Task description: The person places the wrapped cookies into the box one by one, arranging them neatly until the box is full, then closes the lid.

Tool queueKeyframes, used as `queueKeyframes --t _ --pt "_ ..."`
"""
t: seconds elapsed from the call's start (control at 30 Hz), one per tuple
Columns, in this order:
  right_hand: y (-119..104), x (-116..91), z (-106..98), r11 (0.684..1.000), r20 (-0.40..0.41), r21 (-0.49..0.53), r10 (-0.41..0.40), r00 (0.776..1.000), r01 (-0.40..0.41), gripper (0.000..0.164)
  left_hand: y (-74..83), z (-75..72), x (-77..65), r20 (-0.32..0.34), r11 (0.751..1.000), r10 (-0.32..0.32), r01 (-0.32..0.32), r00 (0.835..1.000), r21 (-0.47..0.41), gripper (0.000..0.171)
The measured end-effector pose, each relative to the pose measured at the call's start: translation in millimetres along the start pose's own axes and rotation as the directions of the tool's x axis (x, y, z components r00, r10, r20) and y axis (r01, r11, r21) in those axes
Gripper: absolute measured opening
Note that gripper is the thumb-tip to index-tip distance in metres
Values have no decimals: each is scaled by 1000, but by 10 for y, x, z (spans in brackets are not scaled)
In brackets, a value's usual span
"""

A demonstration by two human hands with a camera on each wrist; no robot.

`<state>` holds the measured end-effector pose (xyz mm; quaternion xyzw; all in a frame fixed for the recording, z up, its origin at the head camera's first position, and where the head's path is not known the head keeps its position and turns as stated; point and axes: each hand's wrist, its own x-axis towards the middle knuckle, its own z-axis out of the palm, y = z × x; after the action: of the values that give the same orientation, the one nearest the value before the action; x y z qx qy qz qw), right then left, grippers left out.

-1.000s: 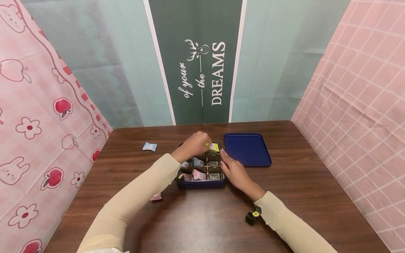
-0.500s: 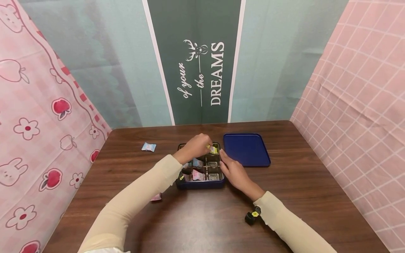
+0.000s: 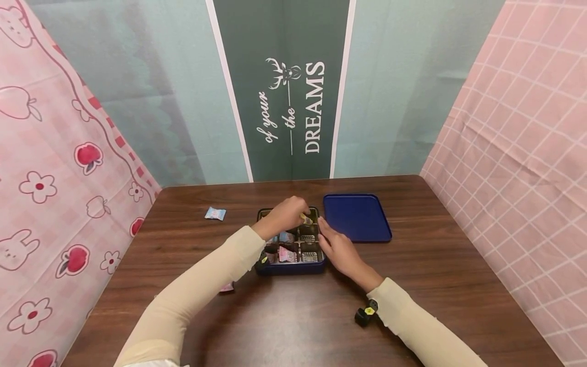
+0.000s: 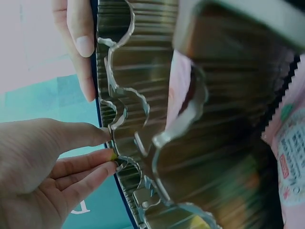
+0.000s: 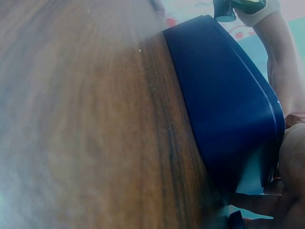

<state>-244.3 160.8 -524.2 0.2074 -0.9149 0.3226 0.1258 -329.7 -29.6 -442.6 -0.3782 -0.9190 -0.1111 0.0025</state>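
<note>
A dark blue tin (image 3: 291, 269) holds a divided tray with several compartments. My left hand (image 3: 286, 214) reaches over its far part and pinches a yellow-wrapped candy (image 3: 307, 219) between thumb and fingers at the far-right compartment. Only a yellow scrap of that candy (image 4: 114, 156) shows in the left wrist view. My right hand (image 3: 340, 251) rests with extended fingers against the tin's right side. Inside the tin lie a pink-wrapped candy (image 3: 287, 254) and a blue-wrapped candy (image 3: 287, 237). My left forearm and hand hide some left compartments.
The blue lid (image 3: 357, 217) lies flat to the right of the tin. A loose blue-wrapped candy (image 3: 215, 213) lies at the back left of the wooden table (image 3: 412, 255). Another pink-wrapped candy (image 3: 227, 287) is partly hidden by my left sleeve.
My left hand has shifted slightly nearer and lower, and the yellow-wrapped candy has tipped and moved a little toward the front. My right hand keeps its place on the tin.
</note>
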Motion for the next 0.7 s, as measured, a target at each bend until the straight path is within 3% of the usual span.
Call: queueKeyframes --t 0.37,0.7 --pt "8 6 8 1000 -7 -7 -8 1000 7 52 -12 -14 -22 8 1000 -2 2 1000 -2 27" --pt "21 7 36 1000 -17 -14 -14 1000 14 52 -28 -138 -158 -26 999 16 -15 1000 38 26"
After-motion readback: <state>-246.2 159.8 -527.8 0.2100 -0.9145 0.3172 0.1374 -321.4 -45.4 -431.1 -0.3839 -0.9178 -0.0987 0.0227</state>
